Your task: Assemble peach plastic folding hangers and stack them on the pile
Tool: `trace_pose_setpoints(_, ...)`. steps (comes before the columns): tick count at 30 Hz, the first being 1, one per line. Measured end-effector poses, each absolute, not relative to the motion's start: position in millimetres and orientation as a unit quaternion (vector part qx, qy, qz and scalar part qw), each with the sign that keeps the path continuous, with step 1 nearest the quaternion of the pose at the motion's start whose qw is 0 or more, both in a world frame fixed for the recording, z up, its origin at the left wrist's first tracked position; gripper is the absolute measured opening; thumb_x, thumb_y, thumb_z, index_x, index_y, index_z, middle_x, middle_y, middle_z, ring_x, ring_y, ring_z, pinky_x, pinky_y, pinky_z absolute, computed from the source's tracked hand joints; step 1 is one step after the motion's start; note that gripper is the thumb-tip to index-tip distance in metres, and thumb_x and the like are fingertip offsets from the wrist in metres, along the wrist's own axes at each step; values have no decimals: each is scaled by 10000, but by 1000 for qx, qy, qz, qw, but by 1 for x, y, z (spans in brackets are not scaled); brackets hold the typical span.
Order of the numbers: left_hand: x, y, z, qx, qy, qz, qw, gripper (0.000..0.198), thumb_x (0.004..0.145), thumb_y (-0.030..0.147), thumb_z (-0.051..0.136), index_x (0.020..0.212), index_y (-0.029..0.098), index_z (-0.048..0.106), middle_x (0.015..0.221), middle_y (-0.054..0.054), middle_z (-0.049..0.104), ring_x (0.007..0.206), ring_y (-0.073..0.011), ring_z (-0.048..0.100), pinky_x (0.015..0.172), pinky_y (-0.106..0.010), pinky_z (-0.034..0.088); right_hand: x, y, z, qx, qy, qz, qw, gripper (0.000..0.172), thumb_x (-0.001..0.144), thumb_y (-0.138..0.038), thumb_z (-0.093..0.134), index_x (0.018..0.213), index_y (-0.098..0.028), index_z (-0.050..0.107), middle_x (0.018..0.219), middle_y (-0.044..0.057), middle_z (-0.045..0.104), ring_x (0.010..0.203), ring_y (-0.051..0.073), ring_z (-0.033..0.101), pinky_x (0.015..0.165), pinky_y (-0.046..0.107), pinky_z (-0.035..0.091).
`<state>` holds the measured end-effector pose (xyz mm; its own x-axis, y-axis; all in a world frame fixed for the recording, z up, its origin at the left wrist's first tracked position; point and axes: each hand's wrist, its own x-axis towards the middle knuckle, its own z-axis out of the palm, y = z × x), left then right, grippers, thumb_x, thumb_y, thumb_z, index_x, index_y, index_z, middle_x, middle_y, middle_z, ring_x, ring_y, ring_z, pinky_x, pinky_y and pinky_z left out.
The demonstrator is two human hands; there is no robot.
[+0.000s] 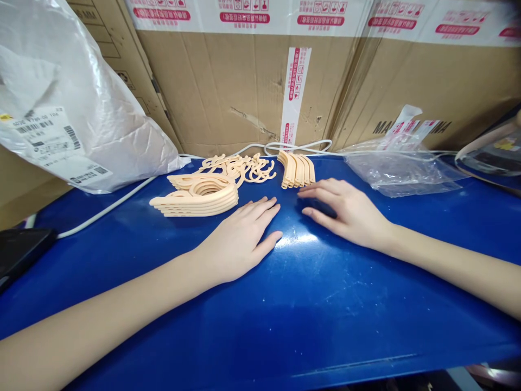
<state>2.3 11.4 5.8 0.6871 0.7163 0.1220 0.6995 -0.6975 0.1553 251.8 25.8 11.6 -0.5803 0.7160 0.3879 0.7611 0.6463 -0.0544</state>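
My left hand (240, 241) lies palm down on the blue table (260, 326), its fingers stretched out and nothing in it. Just beyond its fingers, to the left, is a neat stack of cream plastic pieces (195, 203) that look like clothes hanger parts. Behind that stack lies a loose pile of small cream hooks (258, 169). My right hand (350, 212) rests on its side to the right, thumb apart from the fingers, holding nothing. Its fingertips are close to a row of curved cream plastic arms (297, 171); whether they touch is hard to tell.
Large cardboard boxes (228, 81) stand along the back edge. A big white plastic bag (97, 108) leans at the left, above a black phone-like device (24, 252). A white cable (108, 207) runs along the table. Clear plastic bags (407, 168) lie at the back right.
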Motion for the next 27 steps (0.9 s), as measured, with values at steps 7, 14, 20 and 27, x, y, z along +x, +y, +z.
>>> trace_pose_setpoints(7, 1, 12, 5, 917, 385, 92, 51, 535, 1009, 407, 364, 1449, 104, 401, 1537, -106, 366, 1436, -246, 314, 1188, -469, 268, 269, 52, 5, -468, -859, -68, 198, 393, 984, -363, 393, 1238, -140, 594, 1370, 133, 570, 1233, 286, 540, 1014, 477, 436)
trace_pose_setpoints(14, 2, 13, 4, 918, 383, 95, 43, 536, 1010, 409, 357, 1447, 102, 404, 1534, -108, 371, 1431, -252, 323, 1184, -469, 274, 266, 52, 5, -475, -858, -71, 182, 402, 989, -381, 367, 1268, -152, 543, 1251, 123, 642, 1156, 297, 571, 952, 484, 454)
trace_pose_setpoints(20, 2, 13, 4, 918, 381, 97, 45, 530, 1009, 407, 363, 1443, 105, 409, 1531, -113, 377, 1431, -251, 323, 1186, -460, 273, 267, 51, 4, -499, -841, -142, 154, 495, 973, -444, 377, 1286, -109, 563, 1173, 169, 636, 1075, 329, 572, 911, 496, 452)
trace_pose_setpoints(27, 2, 11, 4, 918, 381, 101, 48, 527, 1007, 408, 364, 1437, 108, 414, 1529, -119, 380, 1426, -258, 333, 1184, -467, 279, 276, 53, 5, -543, -811, -199, 89, 492, 977, -490, 342, 1059, -138, 675, 1085, 167, 674, 1002, 322, 616, 876, 492, 424)
